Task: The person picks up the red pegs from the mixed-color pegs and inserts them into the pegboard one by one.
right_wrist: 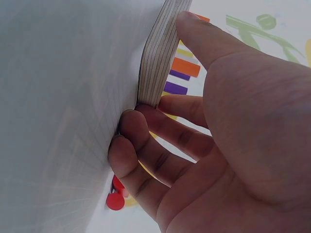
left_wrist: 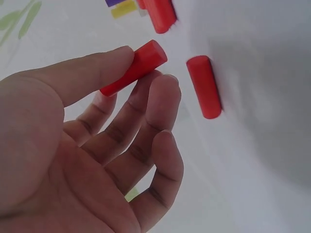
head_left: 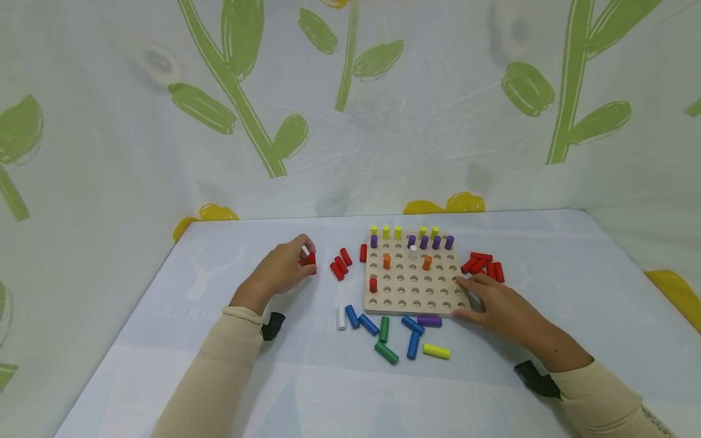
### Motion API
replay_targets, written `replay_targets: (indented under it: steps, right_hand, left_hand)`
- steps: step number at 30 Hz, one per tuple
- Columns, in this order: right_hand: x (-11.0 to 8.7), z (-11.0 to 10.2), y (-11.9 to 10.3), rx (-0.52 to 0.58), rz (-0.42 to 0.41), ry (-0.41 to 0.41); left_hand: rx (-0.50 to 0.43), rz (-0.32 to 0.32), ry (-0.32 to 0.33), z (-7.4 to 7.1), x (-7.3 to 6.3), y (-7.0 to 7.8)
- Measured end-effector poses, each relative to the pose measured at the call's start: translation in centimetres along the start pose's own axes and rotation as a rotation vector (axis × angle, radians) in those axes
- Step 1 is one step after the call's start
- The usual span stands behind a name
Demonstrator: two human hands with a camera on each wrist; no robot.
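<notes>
My left hand (head_left: 279,267) pinches a red peg (left_wrist: 136,68) between thumb and fingers, left of the board. Another red peg (left_wrist: 204,87) lies on the table just beyond those fingertips. The wooden pegboard (head_left: 394,294) carries yellow pegs along its back row and purple pegs in the row before it. Farther forward stand a white peg (head_left: 413,252), two orange pegs (head_left: 387,261) and one red peg (head_left: 373,285). At the board's near right corner, my right hand (head_left: 501,304) holds the edge, its thumb in front and fingers along the side.
Loose red pegs (head_left: 339,266) lie left of the board, and more red pegs (head_left: 482,257) are heaped at its right. Before it are scattered blue pegs (head_left: 369,325), green pegs (head_left: 386,353), a white peg (head_left: 341,317), a purple peg (head_left: 429,321) and a yellow peg (head_left: 436,351).
</notes>
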State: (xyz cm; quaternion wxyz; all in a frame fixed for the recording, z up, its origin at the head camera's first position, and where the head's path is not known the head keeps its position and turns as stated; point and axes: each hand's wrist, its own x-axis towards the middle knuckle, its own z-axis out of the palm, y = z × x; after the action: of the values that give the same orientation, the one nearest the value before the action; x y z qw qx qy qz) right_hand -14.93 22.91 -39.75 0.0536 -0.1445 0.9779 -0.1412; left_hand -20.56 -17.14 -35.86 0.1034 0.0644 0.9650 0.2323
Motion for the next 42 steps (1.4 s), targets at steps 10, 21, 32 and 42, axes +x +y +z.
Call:
replay_targets:
  steps: [10,21,32,42]
  right_hand:
    - [0.0,-0.1,0.0,-0.002,0.002,-0.004]
    - [0.0,-0.3,0.0,-0.005,-0.002,0.0]
    - [0.0,-0.3,0.0,-0.001,-0.001,-0.003]
    - [0.0,-0.2,0.1,-0.012,-0.014,0.005]
  left_hand:
    - [-0.013,0.067,0.016,0.8,-0.5,2.4]
    - [-0.063,0.165,0.017,2.2,-1.3,4.9]
    - [-0.037,0.276,0.015,3.1,-2.2,6.4]
    - [-0.005,0.262,-0.035,4.2,-2.4,7.3]
